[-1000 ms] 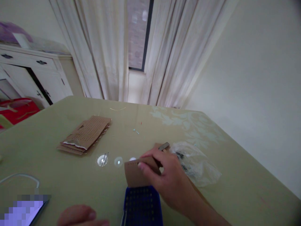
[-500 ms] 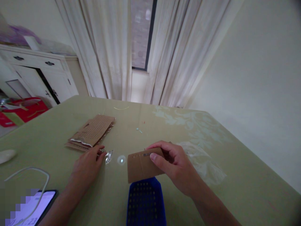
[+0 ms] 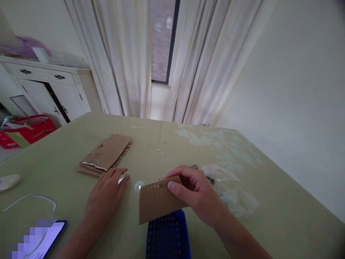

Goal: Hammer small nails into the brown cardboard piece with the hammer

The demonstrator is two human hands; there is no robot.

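Observation:
My right hand (image 3: 195, 194) is closed on a brown perforated cardboard card (image 3: 157, 203), held tilted above a blue perforated board (image 3: 167, 235) at the near table edge. My left hand (image 3: 107, 196) lies on the table with its fingertips pressed on a small shiny object (image 3: 122, 178) that I cannot make out. A second small shiny disc (image 3: 138, 186) lies just right of it, between the two hands.
A stack of brown perforated cards (image 3: 106, 154) lies beyond my left hand. A clear plastic bag (image 3: 231, 189) with small dark parts sits right of my right hand. A phone (image 3: 44, 241), a white cable (image 3: 29, 199) and a white object (image 3: 8, 181) are at the left. The olive table (image 3: 269, 216) ends near the wall.
My left hand came up from the near edge to the shiny object by the card stack. My right hand lifted the brown card and tilted it toward me.

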